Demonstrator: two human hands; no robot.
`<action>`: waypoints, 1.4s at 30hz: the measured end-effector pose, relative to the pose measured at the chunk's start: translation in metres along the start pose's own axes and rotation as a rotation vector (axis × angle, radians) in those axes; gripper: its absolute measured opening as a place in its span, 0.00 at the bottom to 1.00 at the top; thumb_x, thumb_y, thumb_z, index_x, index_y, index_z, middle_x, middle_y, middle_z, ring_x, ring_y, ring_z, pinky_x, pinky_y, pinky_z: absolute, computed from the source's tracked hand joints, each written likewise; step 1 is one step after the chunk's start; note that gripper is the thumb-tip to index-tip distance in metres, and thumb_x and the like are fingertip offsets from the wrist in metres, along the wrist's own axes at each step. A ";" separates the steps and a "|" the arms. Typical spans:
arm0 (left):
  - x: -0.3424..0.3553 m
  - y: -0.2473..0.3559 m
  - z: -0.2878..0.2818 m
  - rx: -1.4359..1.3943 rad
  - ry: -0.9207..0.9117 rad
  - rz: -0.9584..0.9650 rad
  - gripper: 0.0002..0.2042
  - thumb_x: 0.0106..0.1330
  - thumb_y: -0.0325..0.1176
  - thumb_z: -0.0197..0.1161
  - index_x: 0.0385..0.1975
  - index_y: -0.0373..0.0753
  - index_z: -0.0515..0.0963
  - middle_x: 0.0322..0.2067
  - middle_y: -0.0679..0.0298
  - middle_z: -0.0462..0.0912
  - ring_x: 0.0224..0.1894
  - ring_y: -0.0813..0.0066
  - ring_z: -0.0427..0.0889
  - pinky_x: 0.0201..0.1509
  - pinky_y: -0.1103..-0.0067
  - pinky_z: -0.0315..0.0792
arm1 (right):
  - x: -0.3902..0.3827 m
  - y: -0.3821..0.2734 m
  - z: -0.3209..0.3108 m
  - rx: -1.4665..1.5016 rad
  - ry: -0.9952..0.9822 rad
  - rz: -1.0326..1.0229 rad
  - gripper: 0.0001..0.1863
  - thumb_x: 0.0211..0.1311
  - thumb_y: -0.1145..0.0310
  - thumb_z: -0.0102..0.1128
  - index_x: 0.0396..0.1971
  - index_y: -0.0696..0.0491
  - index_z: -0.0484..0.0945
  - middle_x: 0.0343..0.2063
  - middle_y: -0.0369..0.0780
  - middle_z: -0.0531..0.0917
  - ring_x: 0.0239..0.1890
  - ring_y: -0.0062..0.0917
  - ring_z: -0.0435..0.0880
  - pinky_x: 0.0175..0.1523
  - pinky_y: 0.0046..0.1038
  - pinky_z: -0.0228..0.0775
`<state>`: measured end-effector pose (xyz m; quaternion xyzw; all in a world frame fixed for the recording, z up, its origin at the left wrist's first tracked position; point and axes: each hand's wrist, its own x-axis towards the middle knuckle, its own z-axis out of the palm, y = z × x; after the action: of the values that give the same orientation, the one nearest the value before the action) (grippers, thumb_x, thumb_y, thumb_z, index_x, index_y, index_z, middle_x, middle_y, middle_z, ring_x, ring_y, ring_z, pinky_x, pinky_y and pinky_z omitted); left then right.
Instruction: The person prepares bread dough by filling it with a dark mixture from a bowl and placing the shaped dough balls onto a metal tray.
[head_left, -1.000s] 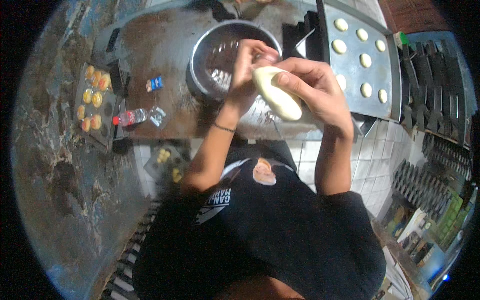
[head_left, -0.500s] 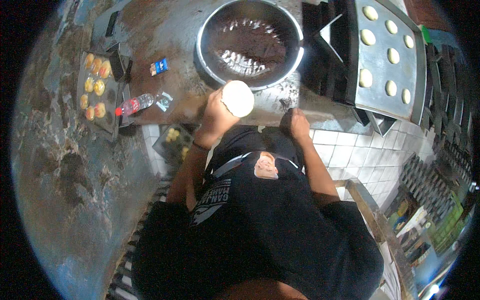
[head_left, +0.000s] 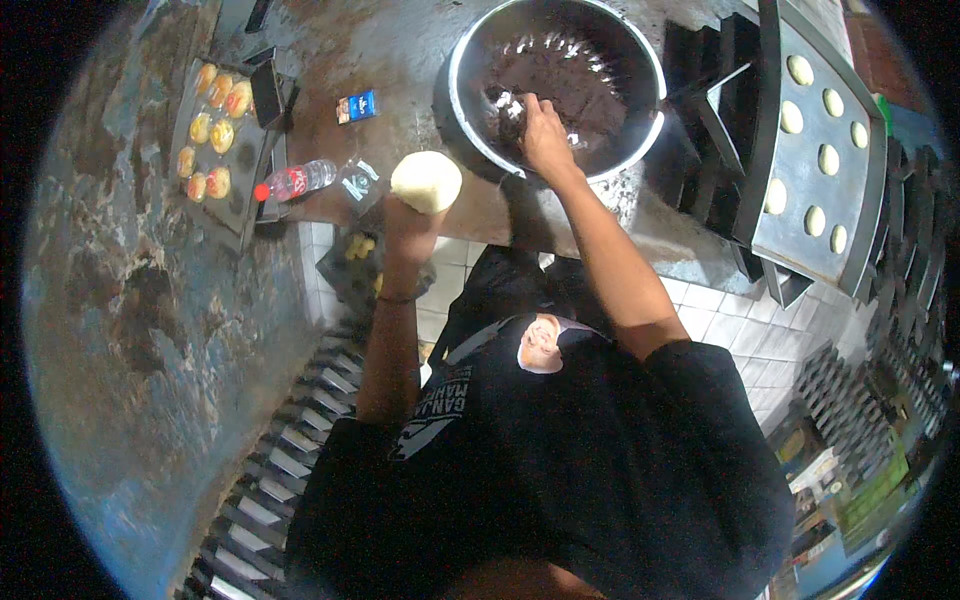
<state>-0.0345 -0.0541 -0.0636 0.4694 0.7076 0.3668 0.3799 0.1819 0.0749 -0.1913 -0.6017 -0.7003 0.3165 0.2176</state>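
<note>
My left hand (head_left: pixel 408 232) holds up a round, pale piece of dough (head_left: pixel 427 182) at the table's near edge, left of the basin. The dough hides most of the fingers. A large round metal basin (head_left: pixel 487 151) stands on the table, with a dark brown, crumbly mass (head_left: pixel 580 85) inside. My right hand (head_left: pixel 547 140) reaches over the near rim into the basin. Its fingers are bent down at the dark mass and look closed. A dark lump shows beside the fingertips; whether it is a tool or part of the mass is unclear.
On the right, a metal tray (head_left: pixel 795 232) bears several pale dough balls. Several topped buns lie on another tray (head_left: pixel 232 222) at the left. Between that tray and the basin are a red-capped plastic bottle (head_left: pixel 305 180), a small blue packet (head_left: pixel 356 106) and a clear plastic wrapper (head_left: pixel 360 182).
My right hand has gone from the table's near edge up into the basin. The dough in my left hand has moved left, away from the basin's rim. The whole view has shifted somewhat.
</note>
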 end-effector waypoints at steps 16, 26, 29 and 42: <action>-0.005 -0.041 -0.016 -0.089 0.075 -0.062 0.22 0.60 0.25 0.78 0.52 0.34 0.78 0.37 0.66 0.86 0.31 0.80 0.80 0.33 0.79 0.73 | 0.040 0.039 0.078 0.461 -0.270 0.435 0.20 0.67 0.72 0.59 0.58 0.54 0.73 0.50 0.55 0.86 0.60 0.47 0.82 0.62 0.43 0.73; -0.006 -0.010 -0.011 -0.081 0.052 -0.174 0.26 0.56 0.32 0.84 0.51 0.32 0.79 0.44 0.60 0.87 0.43 0.73 0.86 0.49 0.74 0.79 | 0.018 0.009 0.010 0.159 -0.235 0.218 0.24 0.61 0.75 0.64 0.58 0.56 0.73 0.51 0.59 0.82 0.59 0.54 0.81 0.62 0.49 0.74; -0.005 -0.002 -0.011 -0.075 0.050 -0.105 0.25 0.54 0.32 0.85 0.49 0.33 0.80 0.40 0.62 0.88 0.38 0.74 0.85 0.44 0.75 0.79 | 0.015 0.015 0.026 -0.052 -0.210 0.267 0.27 0.60 0.75 0.65 0.60 0.54 0.71 0.52 0.58 0.82 0.60 0.54 0.80 0.63 0.51 0.74; 0.017 -0.036 -0.015 -0.049 0.012 0.114 0.22 0.58 0.30 0.81 0.50 0.30 0.81 0.44 0.59 0.89 0.48 0.71 0.88 0.52 0.74 0.80 | 0.023 0.011 0.006 0.946 -0.652 0.481 0.17 0.73 0.77 0.53 0.59 0.51 0.78 0.35 0.32 0.80 0.29 0.16 0.68 0.39 0.17 0.64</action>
<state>-0.0660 -0.0509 -0.0914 0.4975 0.6729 0.4077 0.3654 0.1812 0.0975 -0.2049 -0.4533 -0.3595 0.8002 0.1582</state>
